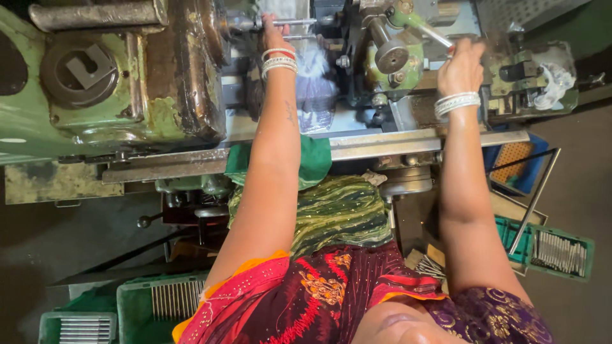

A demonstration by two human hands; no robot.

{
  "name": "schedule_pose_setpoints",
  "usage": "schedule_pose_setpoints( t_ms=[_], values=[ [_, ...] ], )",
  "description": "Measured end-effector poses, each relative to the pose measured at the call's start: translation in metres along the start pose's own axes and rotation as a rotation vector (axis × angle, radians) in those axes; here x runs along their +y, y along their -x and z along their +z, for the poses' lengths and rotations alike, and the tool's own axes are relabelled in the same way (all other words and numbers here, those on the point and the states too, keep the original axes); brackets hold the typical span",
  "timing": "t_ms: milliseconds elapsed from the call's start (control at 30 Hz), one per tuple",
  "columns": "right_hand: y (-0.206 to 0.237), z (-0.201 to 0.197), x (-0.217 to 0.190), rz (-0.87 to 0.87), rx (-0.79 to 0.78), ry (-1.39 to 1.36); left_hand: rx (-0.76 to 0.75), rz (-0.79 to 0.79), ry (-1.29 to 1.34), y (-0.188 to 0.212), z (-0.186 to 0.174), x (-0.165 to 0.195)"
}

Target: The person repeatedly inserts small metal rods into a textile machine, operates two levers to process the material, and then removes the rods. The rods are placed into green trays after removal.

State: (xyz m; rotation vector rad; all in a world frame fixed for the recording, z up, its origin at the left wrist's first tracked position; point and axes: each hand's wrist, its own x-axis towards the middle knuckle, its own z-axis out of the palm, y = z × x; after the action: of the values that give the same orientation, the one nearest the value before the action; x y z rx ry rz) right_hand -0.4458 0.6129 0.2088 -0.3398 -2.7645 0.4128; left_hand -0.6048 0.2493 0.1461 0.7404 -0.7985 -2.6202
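While left hand (273, 30) fingers grip one steel rod (288, 23), right hand (460, 64) fingers grip one lever (428, 32), three green crates (159, 299).

One head-worn view looks steeply down, close over both arms, onto the green lathe (127, 95).

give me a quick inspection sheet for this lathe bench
surface: worn green metal lathe, paint chipped, oily
job's things: thin steel rod at the chuck; grey lever handle on the carriage
clutter: green cloth over the steel bed rail
grippers: left hand fingers on the rod; right hand gripping the lever
cables: nothing seen
surroundings: green plastic crates of steel rods, more at lower left
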Motion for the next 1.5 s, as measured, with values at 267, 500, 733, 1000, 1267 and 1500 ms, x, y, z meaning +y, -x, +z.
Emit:
schedule_pose_setpoints(
  t_ms=[267,500,733,1000,1267,1500],
  values=[
    [0.015,-0.045,0.089,-0.183,0.055,-0.424,-0.042,-0.108,-0.096,0.003,0.006,0.006],
    [0.110,-0.066,0.222,0.350,0.632,-0.626,-0.383,0.117,-1.683,0.032,0.016,-0.015],
    [0.189,0.062,0.142,0.257,-0.069,0.239,-0.286,0.383,-1.910,0.115,0.049,-0.020],
    [0.220,0.003,0.162,0.512,-0.063,-0.799,-0.672,0.964,-1.239,0.213,-0.074,0.170],
    [0.297,0.009,-0.060,-0.298,-0.854,-0.817,0.059,0.746,-0.655,0.315,-0.335,0.284],
    [0.424,0.064,-0.289,-1.112,-1.057,-0.636,0.309,0.999,-1.173,0.388,-0.477,0.270]
  ],
)
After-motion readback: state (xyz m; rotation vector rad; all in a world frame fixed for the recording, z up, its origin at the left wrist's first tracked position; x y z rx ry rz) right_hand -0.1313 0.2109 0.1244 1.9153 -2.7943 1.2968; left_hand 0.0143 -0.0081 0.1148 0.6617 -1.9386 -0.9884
